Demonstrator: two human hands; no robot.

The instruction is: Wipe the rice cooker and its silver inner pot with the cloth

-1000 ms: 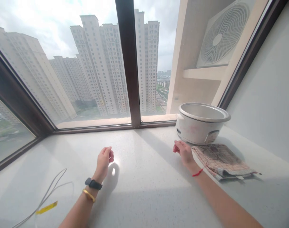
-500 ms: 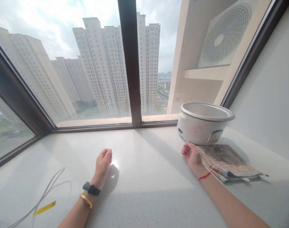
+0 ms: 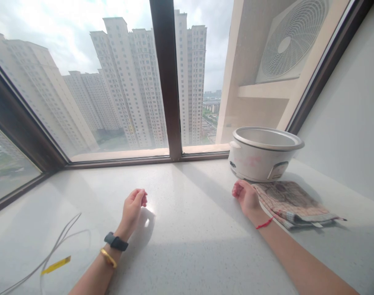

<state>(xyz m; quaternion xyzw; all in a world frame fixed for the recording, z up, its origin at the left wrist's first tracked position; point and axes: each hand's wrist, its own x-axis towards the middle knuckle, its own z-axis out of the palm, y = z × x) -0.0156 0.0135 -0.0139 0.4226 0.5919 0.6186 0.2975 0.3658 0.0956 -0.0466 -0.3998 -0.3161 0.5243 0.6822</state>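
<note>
Left hand [image 3: 133, 207] and right hand [image 3: 246, 196] curled, apart; we judge a rightward sweep could rumple the cloth [image 3: 294, 200].

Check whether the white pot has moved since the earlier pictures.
No, not visibly: judged against the window frame, the white pot keeps its place, so no direction; the view itself shifts slightly.

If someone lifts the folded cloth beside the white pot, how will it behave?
The cloth is probably floppy, since its layers lie soft and uneven. It may unfold if lifted by one corner, as its layered edge looks loose. It should hardly roll, lying flat on the sill.
</note>
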